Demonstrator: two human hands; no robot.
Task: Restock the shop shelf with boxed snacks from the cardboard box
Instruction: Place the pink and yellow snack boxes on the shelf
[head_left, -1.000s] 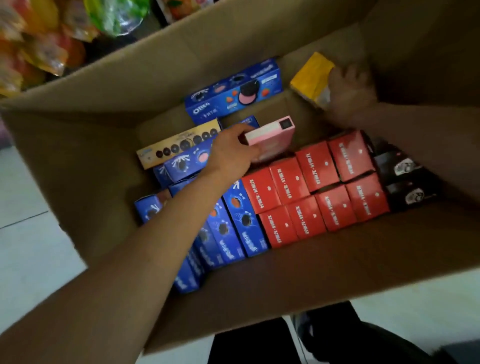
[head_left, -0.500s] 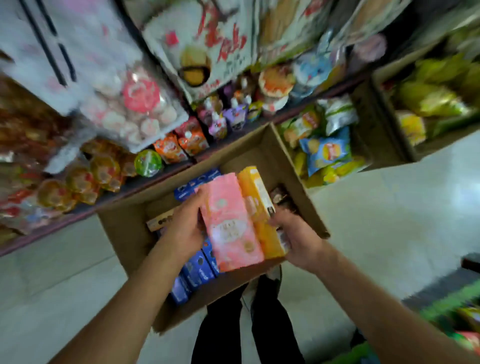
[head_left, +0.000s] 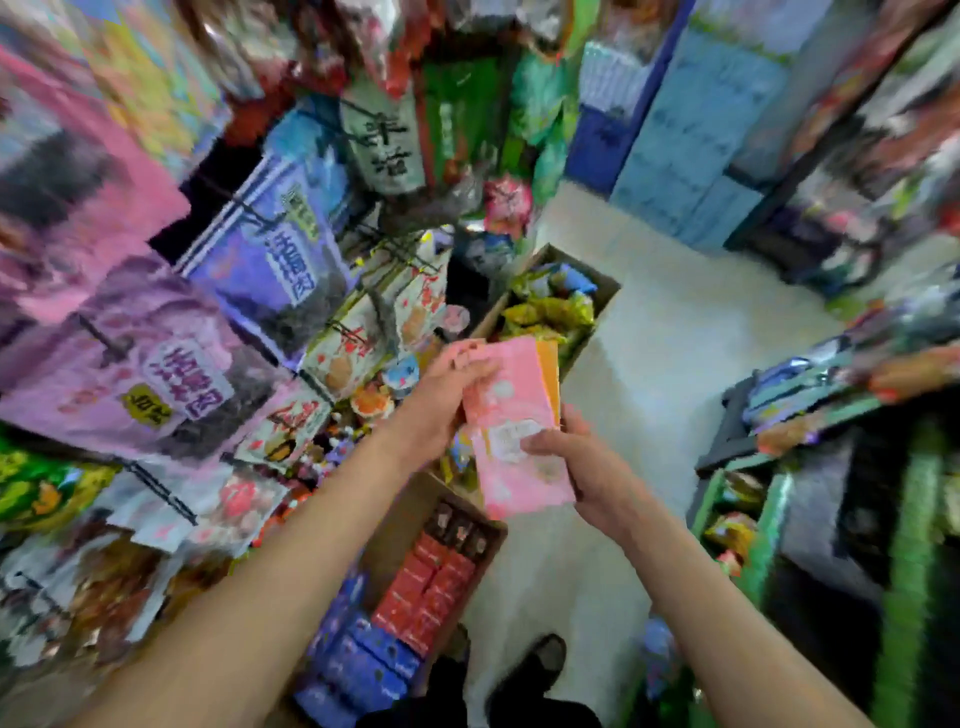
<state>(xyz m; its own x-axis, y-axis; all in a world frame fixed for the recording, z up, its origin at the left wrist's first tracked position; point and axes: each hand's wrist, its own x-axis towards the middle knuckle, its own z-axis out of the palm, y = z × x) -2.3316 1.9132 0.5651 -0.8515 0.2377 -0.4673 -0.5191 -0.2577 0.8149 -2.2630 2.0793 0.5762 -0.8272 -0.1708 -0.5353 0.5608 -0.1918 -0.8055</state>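
1. Head view, setting: a narrow shop aisle with a pale tiled floor (head_left: 649, 374). Hanging snack bags (head_left: 270, 270) crowd the shelving on the left, and more racks stand on the right, all smeared by motion blur.
2. Head view, supply: the cardboard box (head_left: 387, 525) sits open on the floor below the arms, with red and blue cartons packed inside.
3. Head view, hands: the left hand (head_left: 441, 400) grips the upper left edge of the pink box (head_left: 511, 431), fingers curled over it. The right hand (head_left: 582, 467) holds its lower right side, thumb across the face. An orange box (head_left: 549, 371) lies behind, probably in the same grip (only its edge shows).
4. Head view, key relation: the pink box's long axis points up and away. The left shelving lies just beside the left hand, so that hand is nearer.
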